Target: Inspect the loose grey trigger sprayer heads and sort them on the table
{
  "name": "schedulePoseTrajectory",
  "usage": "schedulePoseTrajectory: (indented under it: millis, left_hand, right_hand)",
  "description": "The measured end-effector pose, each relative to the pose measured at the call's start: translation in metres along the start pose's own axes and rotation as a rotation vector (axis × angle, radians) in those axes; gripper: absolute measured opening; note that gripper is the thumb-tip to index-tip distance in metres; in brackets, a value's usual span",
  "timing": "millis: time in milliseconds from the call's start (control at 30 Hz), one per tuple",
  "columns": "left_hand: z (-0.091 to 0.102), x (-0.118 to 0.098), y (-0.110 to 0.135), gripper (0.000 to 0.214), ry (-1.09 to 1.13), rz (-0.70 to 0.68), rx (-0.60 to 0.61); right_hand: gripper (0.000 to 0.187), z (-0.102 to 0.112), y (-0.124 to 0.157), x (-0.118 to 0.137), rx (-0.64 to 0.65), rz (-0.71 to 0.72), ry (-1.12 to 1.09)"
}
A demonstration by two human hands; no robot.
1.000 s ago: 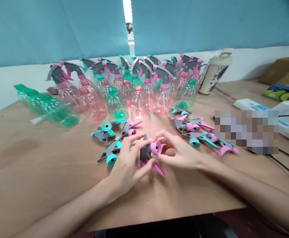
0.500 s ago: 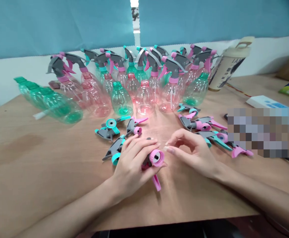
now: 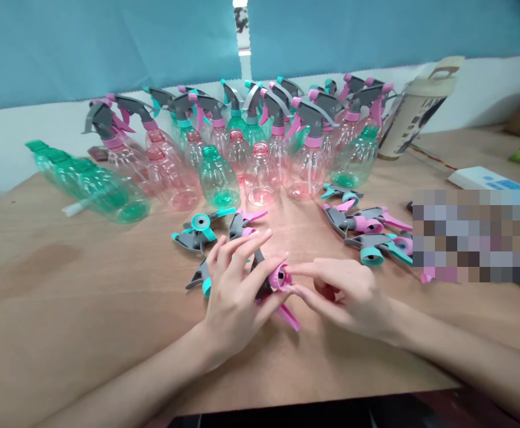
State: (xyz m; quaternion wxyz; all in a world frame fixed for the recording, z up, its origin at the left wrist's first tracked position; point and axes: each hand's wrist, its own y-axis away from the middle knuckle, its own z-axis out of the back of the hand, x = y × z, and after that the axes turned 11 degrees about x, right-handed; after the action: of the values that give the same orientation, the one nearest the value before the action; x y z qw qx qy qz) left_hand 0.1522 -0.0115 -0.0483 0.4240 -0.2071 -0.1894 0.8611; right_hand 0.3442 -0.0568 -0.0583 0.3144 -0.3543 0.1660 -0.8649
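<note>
My right hand (image 3: pixel 353 297), apart a moment ago, now meets the collar (image 3: pixel 274 279) — finger and thumb slightly parted, hold unclear — so both are on the spray head (image 3: pixel 264 290) my left hand (image 3: pixel 233 300) clasps over the table (image 3: pixel 41 339).

Left hand (image 3: pixel 235 297) grips the pink-collared spray head (image 3: pixel 273 281); right hand (image 3: pixel 353 300) positioned at its collar. Bottles (image 3: pixel 219 184) located behind the spray head; loose trigger units (image 3: pixel 194 239) to both sides.
</note>
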Motion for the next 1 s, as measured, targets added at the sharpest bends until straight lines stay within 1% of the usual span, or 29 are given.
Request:
schedulePoseTrajectory:
  millis: [100,233,333,400,467,567,667,767,833,900,1000]
  left_hand:
    - [0.001,0.001,0.0,0.026,-0.011,-0.026,0.0]
    - [0.0,0.001,-0.001,0.024,0.082,-0.078,0.061]
    - [-0.001,0.002,-0.001,0.024,0.148,-0.068,0.103]
    - [-0.002,0.004,-0.001,0.025,0.173,-0.05,0.111]
    - [-0.003,0.005,-0.001,0.026,0.199,-0.039,0.124]
    - [-0.004,0.004,-0.001,0.027,0.276,-0.032,0.176]
    - [-0.004,0.001,-0.001,0.021,0.385,-0.025,0.217]
    - [-0.005,-0.001,-0.001,0.022,0.476,-0.029,0.255]
    - [-0.006,-0.001,-0.001,0.022,0.499,-0.023,0.267]
    - [-0.007,0.0,-0.001,0.024,0.491,-0.01,0.256]
    - [-0.008,0.002,-0.001,0.025,0.46,0.0,0.236]
  right_hand:
    - [0.027,-0.001,0.002,0.003,0.024,-0.069,-0.084]
    - [0.028,0.0,-0.001,0.004,0.134,-0.237,-0.301]
    - [0.032,-0.001,-0.003,0.003,0.203,-0.313,-0.433]
    - [0.038,-0.003,-0.002,0.001,0.227,-0.312,-0.487]
    - [0.047,-0.007,0.001,-0.003,0.253,-0.274,-0.501]
    - [0.057,-0.011,0.003,-0.006,0.318,-0.205,-0.56]
    - [0.053,-0.01,0.002,-0.006,0.337,-0.167,-0.625]
    - [0.045,-0.005,-0.002,-0.007,0.317,-0.143,-0.557]
    - [0.043,-0.002,-0.004,-0.009,0.334,-0.128,-0.47]
    - [0.045,0.0,-0.005,-0.012,0.31,-0.101,-0.359]
    - [0.052,0.0,-0.003,-0.014,0.23,-0.057,-0.217]
